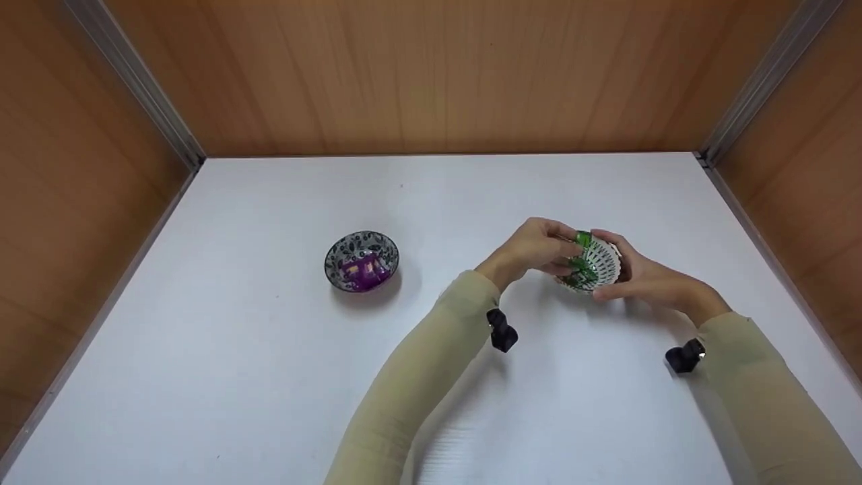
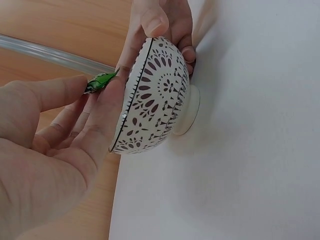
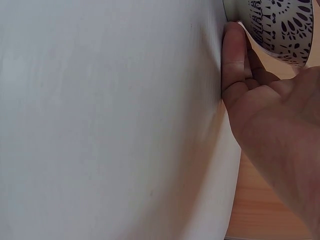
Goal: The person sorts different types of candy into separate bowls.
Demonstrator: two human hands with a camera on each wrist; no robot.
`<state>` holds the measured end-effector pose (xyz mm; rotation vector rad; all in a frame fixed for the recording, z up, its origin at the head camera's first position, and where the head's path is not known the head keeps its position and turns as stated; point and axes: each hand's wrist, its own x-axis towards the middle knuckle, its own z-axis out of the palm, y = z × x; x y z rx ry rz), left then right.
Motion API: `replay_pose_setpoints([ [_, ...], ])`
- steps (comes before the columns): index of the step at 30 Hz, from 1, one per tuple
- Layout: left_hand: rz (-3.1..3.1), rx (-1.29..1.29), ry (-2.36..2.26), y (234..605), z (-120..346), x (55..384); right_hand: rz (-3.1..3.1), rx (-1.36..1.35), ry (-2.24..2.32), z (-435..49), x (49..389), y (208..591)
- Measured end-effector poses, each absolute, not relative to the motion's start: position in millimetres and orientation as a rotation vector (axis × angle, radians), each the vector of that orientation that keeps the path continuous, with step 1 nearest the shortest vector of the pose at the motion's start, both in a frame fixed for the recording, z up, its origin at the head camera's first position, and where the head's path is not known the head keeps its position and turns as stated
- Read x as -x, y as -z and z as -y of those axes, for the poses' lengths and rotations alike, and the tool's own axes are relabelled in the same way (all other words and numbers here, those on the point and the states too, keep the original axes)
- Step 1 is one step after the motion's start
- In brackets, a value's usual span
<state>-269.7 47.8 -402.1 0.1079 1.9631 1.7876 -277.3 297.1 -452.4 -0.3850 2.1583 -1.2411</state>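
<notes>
My left hand [image 1: 539, 246] pinches a small shiny green wrapped packet [image 2: 101, 82] between thumb and fingertips, right at the rim of a white bowl [image 1: 605, 261]. Dark petal and dot patterns cover the bowl's outside, and it stands on a pale foot ring in the left wrist view. Inside it, more green wrapping [image 1: 583, 274] shows, partly behind the left fingers. From the right side my right hand [image 1: 643, 275] holds the bowl, its thumb at the near rim and its other fingers around the far side.
To the left on the white table [image 1: 269, 377] stands a dark bowl with a floral pattern [image 1: 340, 259], with shiny purple wrapped packets [image 1: 367, 271] in it. Wooden panels [image 1: 444, 81] with metal corner strips enclose the table at the back and sides.
</notes>
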Motion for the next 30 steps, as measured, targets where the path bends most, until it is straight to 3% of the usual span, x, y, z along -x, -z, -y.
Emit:
replay_pose_setpoints([
  [30, -1.937, -0.152, -1.760, 409.5, -44.7, 266.1, -2.136, 0.412, 1.263, -294.5, 279.3, 454.5],
])
